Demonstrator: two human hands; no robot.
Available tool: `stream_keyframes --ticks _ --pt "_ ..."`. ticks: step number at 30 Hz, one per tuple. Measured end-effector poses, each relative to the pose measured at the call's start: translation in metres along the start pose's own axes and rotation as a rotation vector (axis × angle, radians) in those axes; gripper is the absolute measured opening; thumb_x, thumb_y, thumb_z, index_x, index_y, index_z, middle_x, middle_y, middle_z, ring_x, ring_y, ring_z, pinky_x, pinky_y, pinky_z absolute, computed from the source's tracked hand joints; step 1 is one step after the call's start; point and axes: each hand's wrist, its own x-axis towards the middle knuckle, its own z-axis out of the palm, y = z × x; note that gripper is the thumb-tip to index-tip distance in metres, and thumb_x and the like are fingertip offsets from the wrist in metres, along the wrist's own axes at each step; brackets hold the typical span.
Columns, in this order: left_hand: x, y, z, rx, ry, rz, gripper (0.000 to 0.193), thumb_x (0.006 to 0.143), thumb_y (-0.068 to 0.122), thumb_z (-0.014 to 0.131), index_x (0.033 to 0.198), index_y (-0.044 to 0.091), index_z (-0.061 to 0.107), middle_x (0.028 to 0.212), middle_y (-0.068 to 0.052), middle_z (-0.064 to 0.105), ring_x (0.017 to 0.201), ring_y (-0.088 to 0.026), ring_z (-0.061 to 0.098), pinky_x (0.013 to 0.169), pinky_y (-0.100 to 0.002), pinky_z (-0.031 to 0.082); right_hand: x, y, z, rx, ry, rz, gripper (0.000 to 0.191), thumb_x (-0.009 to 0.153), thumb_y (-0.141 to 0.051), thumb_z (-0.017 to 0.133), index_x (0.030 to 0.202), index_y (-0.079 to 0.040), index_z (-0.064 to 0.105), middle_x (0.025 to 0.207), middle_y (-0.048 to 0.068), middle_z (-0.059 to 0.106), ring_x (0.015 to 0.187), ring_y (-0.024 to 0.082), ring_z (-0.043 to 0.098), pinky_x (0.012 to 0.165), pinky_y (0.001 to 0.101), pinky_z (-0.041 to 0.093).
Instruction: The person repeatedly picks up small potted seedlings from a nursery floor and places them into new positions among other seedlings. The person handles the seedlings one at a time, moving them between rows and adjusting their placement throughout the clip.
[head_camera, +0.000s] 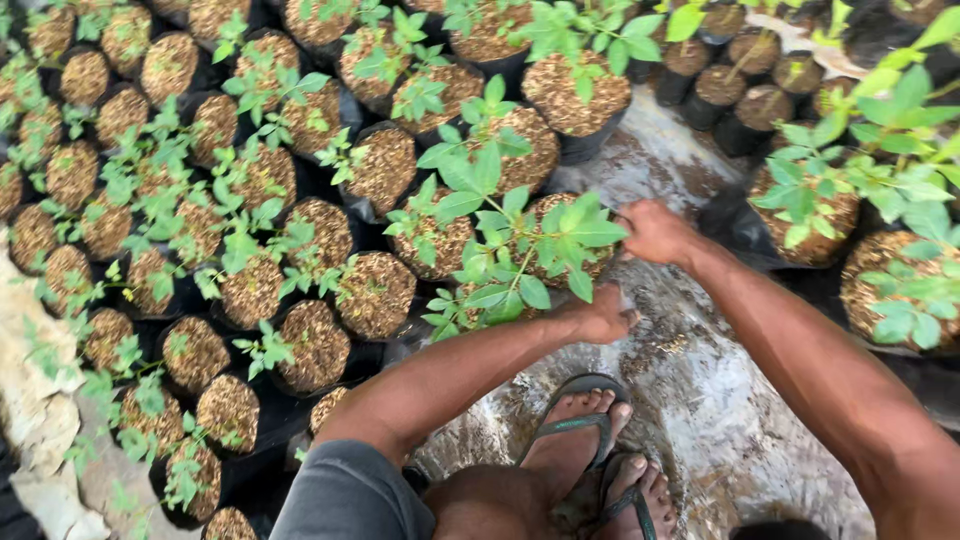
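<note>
A seedling in a black grow bag stands at the edge of a dense block of similar bags. Its green leaves spread over the top and hide most of the bag. My left hand reaches under the leaves at the bag's near side, fingers curled against it. My right hand grips the bag's far right rim. Both arms stretch out from the bottom of the view. My feet in dark flip-flops stand on the plastic sheet just below the bag.
Rows of black grow bags with husk-covered soil and small seedlings fill the left and top. More bags with seedlings stand on the right. A strip of wet grey plastic sheet runs between them. Pale stones lie at the left.
</note>
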Motion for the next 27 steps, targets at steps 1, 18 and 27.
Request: stream_keyframes --ticks 1,18,27 --pt "0.004 0.001 0.005 0.047 0.019 0.043 0.06 0.09 0.05 0.061 0.109 -0.007 0.069 0.106 -0.03 0.071 0.102 -0.043 0.071 0.089 -0.052 0.056 -0.005 0.002 0.0 -0.037 0.025 -0.058 0.023 0.084 -0.022 0.066 0.089 0.0 0.071 0.081 0.024 0.074 0.078 0.037 0.075 0.075 0.0501 0.056" --pt "0.046 -0.04 0.0 0.52 -0.096 0.325 0.026 0.084 0.027 0.062 0.093 0.006 0.074 0.091 -0.019 0.069 0.084 -0.037 0.071 0.074 -0.05 0.058 -0.224 0.084 0.063 0.231 0.274 0.549 0.032 0.088 -0.028 0.071 0.089 0.004 0.073 0.084 0.029 0.069 0.083 0.041 0.071 0.08 0.0497 0.056" --pt "0.065 0.009 0.017 0.444 -0.185 0.453 0.025 0.085 0.026 0.062 0.089 0.004 0.073 0.087 -0.022 0.069 0.082 -0.038 0.071 0.073 -0.051 0.058 -0.328 0.079 0.12 0.507 0.634 0.835 0.035 0.086 -0.03 0.067 0.086 0.004 0.072 0.084 0.029 0.069 0.082 0.041 0.07 0.077 0.0516 0.057"
